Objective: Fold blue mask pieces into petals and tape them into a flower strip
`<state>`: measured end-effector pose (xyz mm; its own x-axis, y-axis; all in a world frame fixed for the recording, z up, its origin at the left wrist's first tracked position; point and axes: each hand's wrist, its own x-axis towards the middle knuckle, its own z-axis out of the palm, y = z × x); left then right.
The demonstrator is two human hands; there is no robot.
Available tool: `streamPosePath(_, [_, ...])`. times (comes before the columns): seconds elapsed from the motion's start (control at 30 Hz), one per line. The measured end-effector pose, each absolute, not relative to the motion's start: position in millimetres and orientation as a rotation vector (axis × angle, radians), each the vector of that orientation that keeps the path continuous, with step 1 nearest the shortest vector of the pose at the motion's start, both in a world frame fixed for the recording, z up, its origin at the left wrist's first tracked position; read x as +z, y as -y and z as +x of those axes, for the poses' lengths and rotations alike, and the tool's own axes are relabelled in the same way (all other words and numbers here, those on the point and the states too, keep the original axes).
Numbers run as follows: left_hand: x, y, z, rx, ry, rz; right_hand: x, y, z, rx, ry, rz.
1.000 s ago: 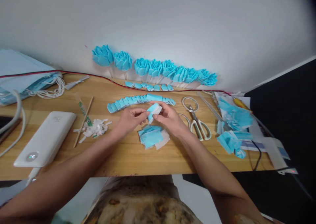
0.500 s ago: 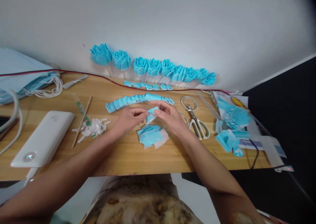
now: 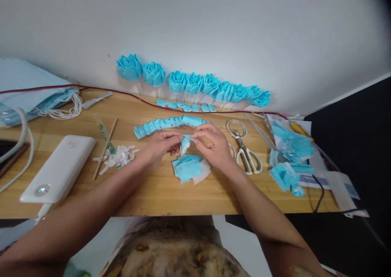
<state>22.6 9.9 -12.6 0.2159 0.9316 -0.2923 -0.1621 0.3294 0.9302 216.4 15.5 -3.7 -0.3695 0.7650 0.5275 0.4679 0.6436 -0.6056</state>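
Observation:
Between my two hands a small blue fabric piece is pinched along its top edge, its lower part hanging down with a white side showing. My left hand is closed on its left corner, and my right hand grips the right corner. Just below, a loose stack of blue and white fabric pieces lies on the table. Behind my hands runs a curved row of folded blue petals, partly covered by my right hand. A shorter row of blue petals sits farther back.
Blue fabric roses on sticks lean against the wall. To the right are scissors, a tape roll and blue scraps. On the left lie white paper bits, a wooden stick and a white power bank.
The fabric piece, spread flatter before, now has its top edge folded or drawn into a narrow line between my fingers. The view has shifted slightly, moving the scene a little right.

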Motion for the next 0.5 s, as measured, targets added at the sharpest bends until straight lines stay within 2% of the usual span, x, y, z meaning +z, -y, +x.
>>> streamPosePath(0.37, [-12.8,-9.4,22.8,0.946,-0.961,0.902,-5.4,-16.8,218.0,0.346,2.111,-0.922])
streamPosePath(0.5, [-14.3,-9.7,23.1,0.969,-1.016,0.933,-3.9,-15.1,217.9,0.425,2.082,-0.918])
